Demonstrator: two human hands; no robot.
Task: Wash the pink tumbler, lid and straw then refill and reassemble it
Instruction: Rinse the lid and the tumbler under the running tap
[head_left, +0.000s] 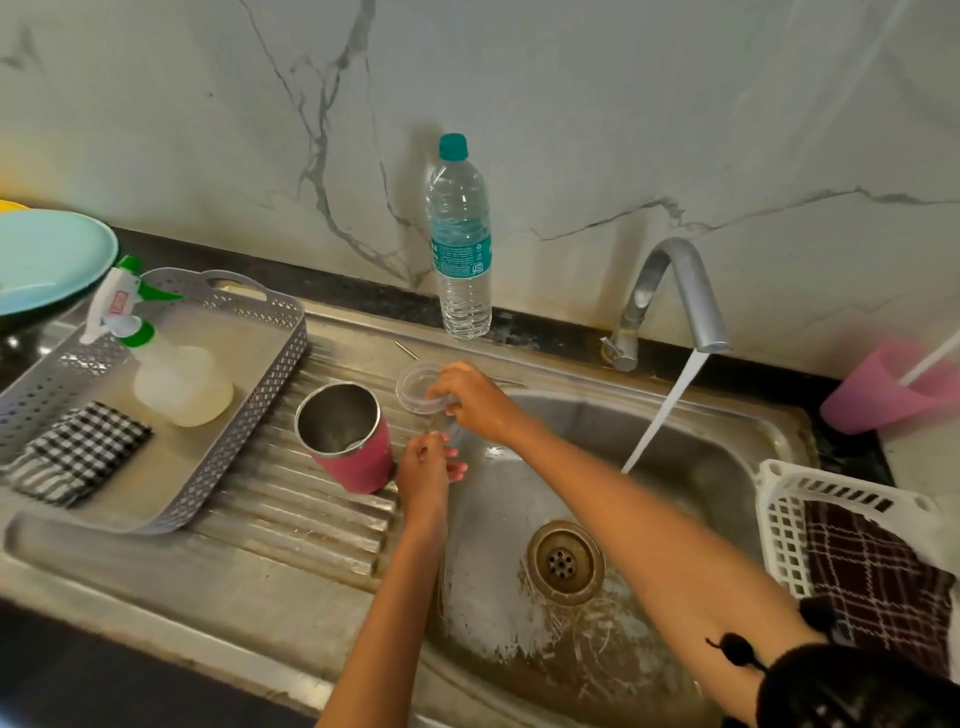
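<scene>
The pink tumbler (353, 441) stands upright and open on the ribbed drainboard, its steel inside showing. My right hand (475, 402) grips the clear round lid (415, 384) just right of the tumbler, at the sink's left rim. My left hand (428, 470) is directly below it, beside the tumbler, with loosely curled fingers near a blurred clear piece; I cannot tell whether it holds anything. A thin metal straw (407, 349) lies on the drainboard behind the lid. A full water bottle (461, 239) with a teal cap stands against the wall.
The tap (675, 291) is running, its stream falling into the steel sink (727, 467). A grey tray (249, 395) at left holds a spray bottle and a checked cloth. A white basket (784, 519) with a plaid cloth and a pink cup (883, 395) sit at right. A teal plate (47, 260) lies far left.
</scene>
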